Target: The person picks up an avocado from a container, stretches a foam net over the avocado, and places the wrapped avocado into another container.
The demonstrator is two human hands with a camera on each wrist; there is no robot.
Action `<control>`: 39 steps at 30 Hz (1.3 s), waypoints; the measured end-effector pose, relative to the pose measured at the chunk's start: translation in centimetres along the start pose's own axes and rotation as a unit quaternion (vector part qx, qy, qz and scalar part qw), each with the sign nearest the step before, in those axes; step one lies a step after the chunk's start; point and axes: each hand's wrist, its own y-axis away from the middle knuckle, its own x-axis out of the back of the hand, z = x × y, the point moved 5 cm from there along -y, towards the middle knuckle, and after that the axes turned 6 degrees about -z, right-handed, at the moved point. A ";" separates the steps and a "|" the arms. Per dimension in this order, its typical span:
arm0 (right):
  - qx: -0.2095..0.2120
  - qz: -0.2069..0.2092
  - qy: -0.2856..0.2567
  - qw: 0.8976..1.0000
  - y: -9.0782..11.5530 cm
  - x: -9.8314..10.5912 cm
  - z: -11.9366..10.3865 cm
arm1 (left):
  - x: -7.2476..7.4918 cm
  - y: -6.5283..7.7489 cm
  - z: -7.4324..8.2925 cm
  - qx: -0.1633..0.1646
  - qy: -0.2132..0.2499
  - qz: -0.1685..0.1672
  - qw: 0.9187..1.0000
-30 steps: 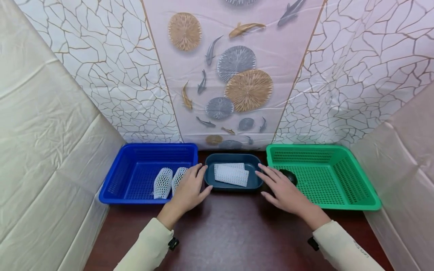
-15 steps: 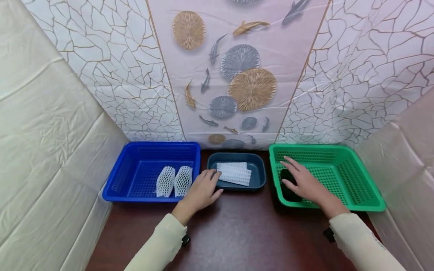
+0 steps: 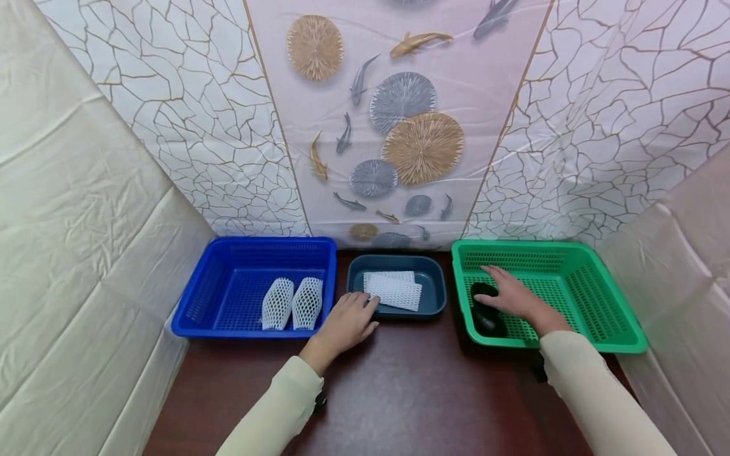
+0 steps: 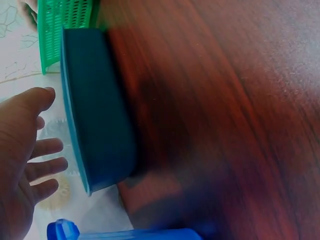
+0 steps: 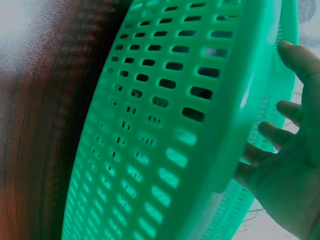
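My right hand (image 3: 516, 299) reaches into the green basket (image 3: 618, 345), above dark, glossy, rounded objects (image 3: 487, 322) lying along its left side. The thumb overlaps them in the head view; in the right wrist view the fingers are spread and loosely bent beside the basket rim. My left hand (image 3: 348, 322) is at the front left of a dark teal tray (image 3: 436, 307), fingers relaxed. Its fingertips lie by the corner of flat white foam net sleeves (image 3: 393, 294) in the tray. From the left wrist view, the thumb and fingers stand apart beside the tray wall (image 4: 97, 110).
To the left stands a blue basket (image 3: 188, 326) with two rounded-out white foam nets (image 3: 277, 305) in it. All three containers line the back of the dark red-brown table (image 3: 405, 392). Patterned cloth walls rise behind and at both sides.
The right hand has moved from beside the tray into the green basket, over the dark objects. The left hand has shifted right, from the blue basket's edge to the tray's front left.
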 end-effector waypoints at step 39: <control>-0.084 -0.094 -0.068 0.990 -2.1 -1.6 3.3 | -3.2 -1.0 0.7 -0.011 -0.022 0.032 0.999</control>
